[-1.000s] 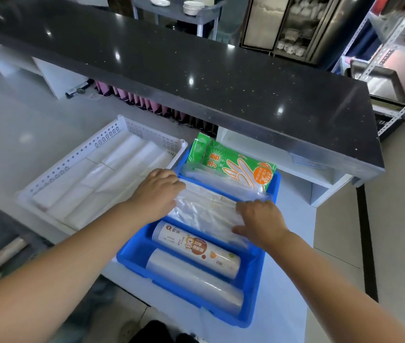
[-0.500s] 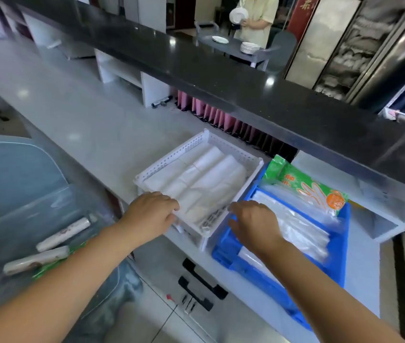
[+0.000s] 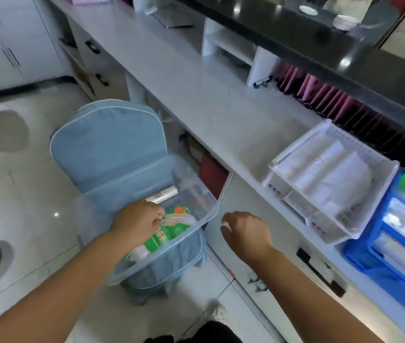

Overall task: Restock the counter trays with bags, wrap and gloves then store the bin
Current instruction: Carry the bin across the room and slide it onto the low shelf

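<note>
Inside the clear bin (image 3: 196, 224), the left hand (image 3: 138, 222) reaches down with its fingers curled on the glove pack (image 3: 174, 226); I cannot tell if it grips. The right hand (image 3: 246, 233) hovers beside the bin, slack and empty. Right of it, the counter (image 3: 221, 115) bears a white tray (image 3: 364, 147) and a blue tray (image 3: 359, 258).

floor (image 3: 23, 206): glossy pale tile | counter (image 3: 208, 112): long, white | upper ledge (image 3: 283, 23): black, shiny | chair (image 3: 107, 142): blue, padded

The left hand (image 3: 138, 222) hides part of the green pack (image 3: 171, 230) in the clear bin (image 3: 215, 210); I cannot tell if its fingers grip the pack or just touch it; the words on the pack are too blurry to read; a roll (image 3: 164, 194) peeks out from behind the hand; the blue tray (image 3: 359, 258) is cut off by the right edge.
</note>
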Action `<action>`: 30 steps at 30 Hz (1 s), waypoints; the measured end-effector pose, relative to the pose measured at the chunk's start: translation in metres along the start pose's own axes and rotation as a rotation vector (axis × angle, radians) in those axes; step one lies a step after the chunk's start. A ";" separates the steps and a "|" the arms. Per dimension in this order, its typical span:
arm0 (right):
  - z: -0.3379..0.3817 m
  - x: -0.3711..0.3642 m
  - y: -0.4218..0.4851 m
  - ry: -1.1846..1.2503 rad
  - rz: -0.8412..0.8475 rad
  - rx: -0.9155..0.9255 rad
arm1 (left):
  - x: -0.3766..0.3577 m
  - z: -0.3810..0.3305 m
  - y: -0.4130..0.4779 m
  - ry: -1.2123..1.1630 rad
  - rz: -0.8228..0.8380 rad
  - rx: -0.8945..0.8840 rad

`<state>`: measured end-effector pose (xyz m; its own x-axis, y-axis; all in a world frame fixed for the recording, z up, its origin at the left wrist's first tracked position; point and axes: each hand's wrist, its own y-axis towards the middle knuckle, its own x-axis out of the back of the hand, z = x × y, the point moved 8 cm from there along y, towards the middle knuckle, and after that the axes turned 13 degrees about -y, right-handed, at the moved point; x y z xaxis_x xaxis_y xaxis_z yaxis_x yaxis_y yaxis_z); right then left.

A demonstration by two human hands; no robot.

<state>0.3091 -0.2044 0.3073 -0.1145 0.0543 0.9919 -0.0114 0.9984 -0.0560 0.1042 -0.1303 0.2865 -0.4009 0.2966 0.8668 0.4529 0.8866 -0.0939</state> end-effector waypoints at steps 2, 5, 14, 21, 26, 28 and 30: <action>0.011 -0.008 0.010 0.011 0.021 0.007 | -0.001 0.019 0.002 -0.007 -0.015 0.019; 0.027 -0.028 0.037 0.028 0.060 0.030 | -0.008 0.053 0.014 0.020 0.001 0.083; 0.053 -0.090 0.118 0.104 0.245 0.060 | -0.011 0.149 0.060 0.100 0.162 0.302; 0.063 -0.133 0.133 0.135 0.379 -0.021 | -0.006 0.185 0.106 0.159 0.200 0.306; 0.071 -0.174 0.119 0.099 0.535 -0.157 | -0.019 0.220 0.145 0.176 0.296 0.237; 0.077 -0.185 0.110 0.100 0.587 -0.256 | -0.025 0.235 0.160 0.172 0.334 0.212; 0.088 -0.191 0.100 0.127 0.627 -0.390 | -0.028 0.249 0.175 0.164 0.342 0.182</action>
<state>0.2428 -0.1166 0.1018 0.1319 0.5930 0.7943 0.3745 0.7121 -0.5938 -0.0036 0.1044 0.1243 -0.1132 0.5373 0.8358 0.3837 0.7996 -0.4620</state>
